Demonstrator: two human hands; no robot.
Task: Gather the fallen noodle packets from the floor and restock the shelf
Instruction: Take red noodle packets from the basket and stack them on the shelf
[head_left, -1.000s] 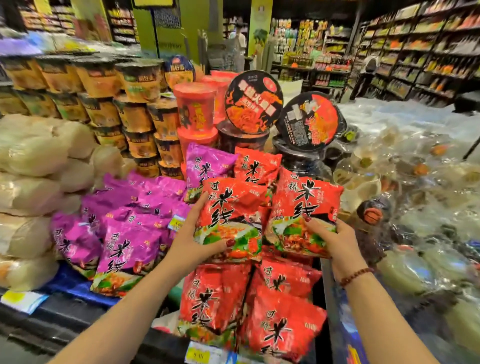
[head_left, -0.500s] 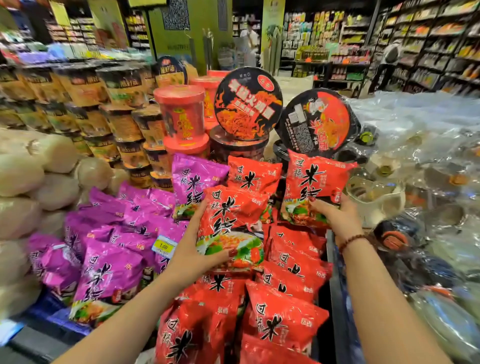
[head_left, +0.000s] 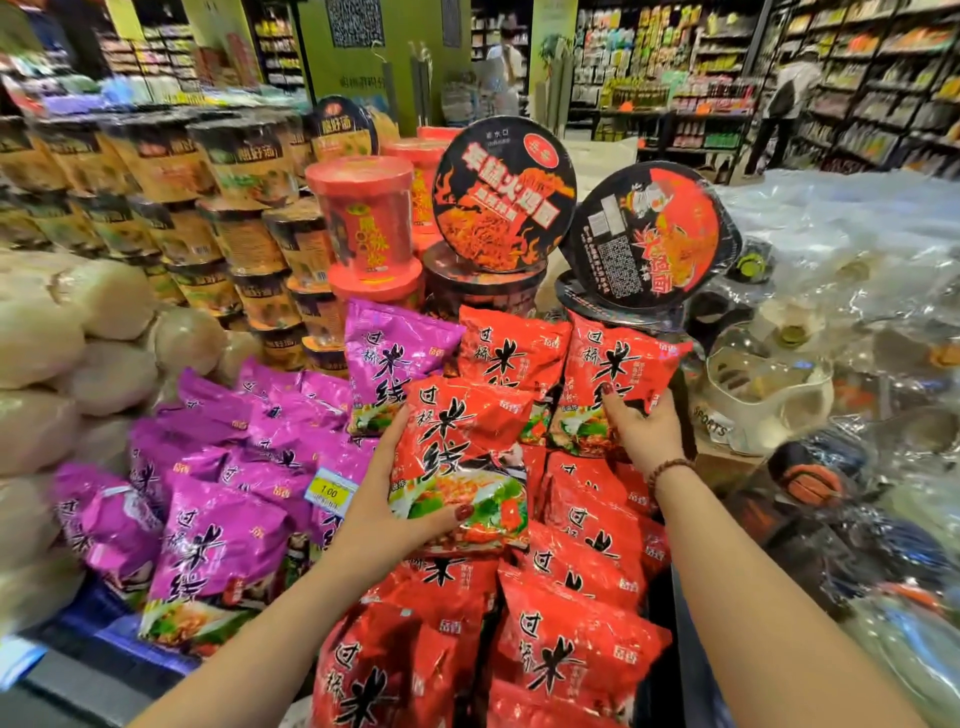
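While both hands work over the shelf (head_left: 67, 691), each one holds its own packet. The left hand (head_left: 382, 519) grips a glossy red plastic noodle packet (head_left: 457, 441) from its lower left. The thumb is curled across the printed bowl picture near the bottom, and the fingers run up behind the left side. This packet is in the air above the heap of red packets (head_left: 582, 649) that fills the right half of the shelf down to its front edge. Its long axis is close to upright, with the top tipped a little away from the person.

The right hand (head_left: 644, 434) pinches a second red packet (head_left: 623, 364) at its lower right corner, thumb on the front face, the other fingers hidden behind. That packet stands on end in the back row, its top against the stack of black round noodle bowls (head_left: 649, 234).

The coming move seems to turn on the back row. A third red packet (head_left: 506, 348) stands there between an upright purple packet (head_left: 387, 353) and the one in the right hand. The left hand's packet lies forward of its palm and just in front of that row, already nearly parallel to it. So the left hand is the nearer one and needs only to push forward and set the packet down. The floor is out of view, so I cannot tell whether any packets remain there.
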